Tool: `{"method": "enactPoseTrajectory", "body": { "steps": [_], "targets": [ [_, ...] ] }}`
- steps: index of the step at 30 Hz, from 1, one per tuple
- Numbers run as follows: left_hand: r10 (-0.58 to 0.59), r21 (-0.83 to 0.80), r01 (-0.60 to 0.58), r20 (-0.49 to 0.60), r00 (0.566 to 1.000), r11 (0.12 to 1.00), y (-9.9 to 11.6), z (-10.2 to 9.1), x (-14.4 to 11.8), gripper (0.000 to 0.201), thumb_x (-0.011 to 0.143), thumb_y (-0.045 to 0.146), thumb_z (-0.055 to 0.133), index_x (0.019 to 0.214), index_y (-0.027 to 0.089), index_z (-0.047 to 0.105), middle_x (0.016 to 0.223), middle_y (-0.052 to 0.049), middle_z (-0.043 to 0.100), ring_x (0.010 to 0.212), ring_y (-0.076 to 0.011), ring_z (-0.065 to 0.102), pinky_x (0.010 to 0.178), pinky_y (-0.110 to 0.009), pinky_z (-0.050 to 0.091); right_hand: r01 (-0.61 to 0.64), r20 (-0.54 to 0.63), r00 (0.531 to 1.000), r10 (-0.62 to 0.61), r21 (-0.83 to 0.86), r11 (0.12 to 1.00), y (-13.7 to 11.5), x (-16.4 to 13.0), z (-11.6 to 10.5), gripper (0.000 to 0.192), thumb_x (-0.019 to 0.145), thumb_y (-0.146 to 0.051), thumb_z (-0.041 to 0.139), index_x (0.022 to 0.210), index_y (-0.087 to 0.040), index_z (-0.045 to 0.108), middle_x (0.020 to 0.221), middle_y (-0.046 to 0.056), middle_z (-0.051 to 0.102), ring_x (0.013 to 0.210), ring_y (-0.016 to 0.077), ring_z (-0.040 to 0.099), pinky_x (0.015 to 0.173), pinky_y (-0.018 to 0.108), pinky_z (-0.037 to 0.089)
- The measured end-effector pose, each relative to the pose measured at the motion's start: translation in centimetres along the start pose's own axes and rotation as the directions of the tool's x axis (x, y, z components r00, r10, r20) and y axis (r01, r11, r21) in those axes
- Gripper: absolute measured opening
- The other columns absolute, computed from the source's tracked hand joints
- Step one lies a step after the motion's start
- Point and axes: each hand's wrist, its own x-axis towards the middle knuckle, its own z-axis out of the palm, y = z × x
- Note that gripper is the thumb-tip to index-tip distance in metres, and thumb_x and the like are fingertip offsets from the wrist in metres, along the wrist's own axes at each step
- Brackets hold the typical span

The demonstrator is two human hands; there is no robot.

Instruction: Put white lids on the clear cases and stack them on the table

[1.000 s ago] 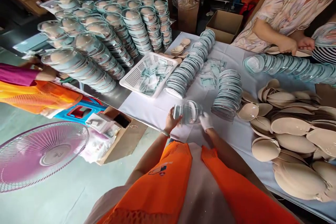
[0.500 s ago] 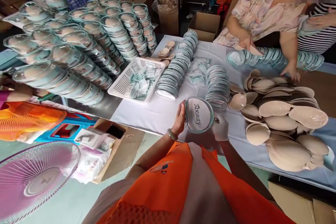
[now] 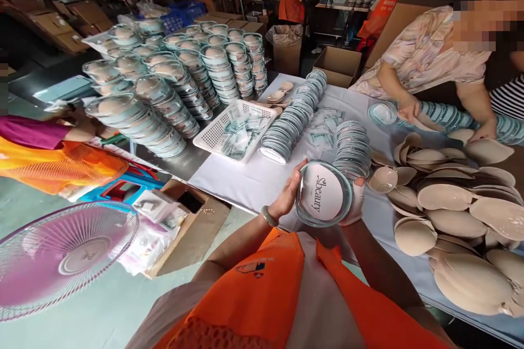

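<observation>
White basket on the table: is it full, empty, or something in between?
Partly filled. Small packets lie heaped in the white basket, while bare perforated surface shows toward its left side.

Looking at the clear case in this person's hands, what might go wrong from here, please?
The clear case is held between the left hand and right hand, so it might slip if either grip loosens. The row of cases just beyond could be knocked by it. Beige pads piled near the edge of the table might slide off.
</observation>
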Motion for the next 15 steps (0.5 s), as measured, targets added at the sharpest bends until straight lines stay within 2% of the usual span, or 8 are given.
{"method": "enactPoseTrajectory", "body": {
  "steps": [4,8,12,15],
  "targets": [
    [0.025,0.014,-0.025,-0.049,0.998,1.0,0.7,-0.8,-0.7,0.07,0.105,0.067,0.04,0.155,0.02,0.055,0.165,-0.011,0.054,0.156,-0.0333,0.045,0.132,-0.042,0.036,0.031,0.023,0.999,-0.031,-0.009,0.999,-0.4,-0.1,0.9,0.094,0.072,-0.099,0.041,0.12,-0.024,0.072,0.118,0.017,0.077,0.139,0.0422,0.054,0.112,0.064,0.044],
    [0.053,0.024,-0.05,-0.109,0.993,0.998,0.6,-1.1,-1.2,0.069,0.106,0.066,0.038,0.154,0.02,0.057,0.167,-0.009,0.052,0.16,-0.0328,0.04,0.134,-0.044,0.032,0.032,0.087,0.996,-0.031,-0.006,0.999,-0.3,-0.2,2.2,0.098,0.075,-0.101,0.038,0.123,-0.022,0.071,0.119,0.018,0.076,0.139,0.0405,0.054,0.113,0.063,0.043],
    [0.082,0.04,-0.079,-0.083,0.993,0.996,0.8,-1.4,-1.0,0.069,0.106,0.067,0.039,0.152,0.019,0.059,0.164,-0.009,0.055,0.157,-0.0314,0.044,0.134,-0.04,0.032,0.055,0.179,0.982,-0.057,0.016,0.998,0.2,0.4,3.0,0.1,0.072,-0.103,0.041,0.124,-0.023,0.072,0.115,0.018,0.077,0.14,0.0402,0.053,0.114,0.065,0.041],
    [0.106,0.058,-0.102,-0.077,0.991,0.993,0.6,-1.4,-0.9,0.069,0.106,0.067,0.041,0.152,0.019,0.058,0.165,-0.008,0.054,0.159,-0.0294,0.042,0.136,-0.041,0.029,0.045,0.199,0.979,-0.045,0.001,0.999,0.1,1.1,3.1,0.102,0.074,-0.103,0.03,0.121,-0.023,0.073,0.112,0.017,0.077,0.137,0.0384,0.055,0.112,0.065,0.042]
  ]
}}
